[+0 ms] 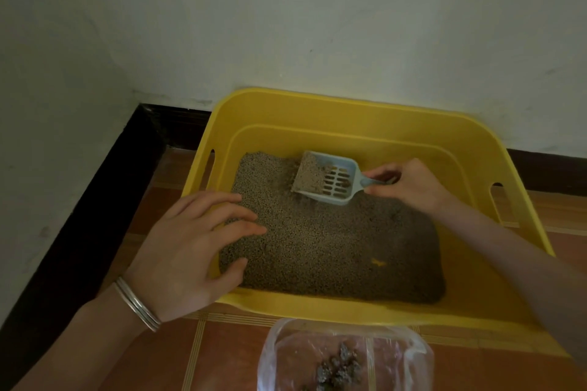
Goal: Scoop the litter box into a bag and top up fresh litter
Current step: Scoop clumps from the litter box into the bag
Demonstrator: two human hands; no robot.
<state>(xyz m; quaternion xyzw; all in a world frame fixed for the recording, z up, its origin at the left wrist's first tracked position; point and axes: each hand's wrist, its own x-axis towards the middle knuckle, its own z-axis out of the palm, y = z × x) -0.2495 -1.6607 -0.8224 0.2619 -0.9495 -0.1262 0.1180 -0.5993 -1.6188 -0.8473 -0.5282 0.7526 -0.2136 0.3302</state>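
Silver bangles [137,304] on your left hand [190,251], fingers straight, steadying yellow litter box [355,111] rim. Right hand [409,186] pinches loaded blue scoop [327,179] over litter. Bag [343,355] holds some clumps, seemingly; scooping unfinished, top-up pending.

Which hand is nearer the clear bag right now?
Left. The left hand rests on the yellow litter box's near-left rim, just up-left of the clear bag. The right hand grips the scoop deeper in the box, farther away.
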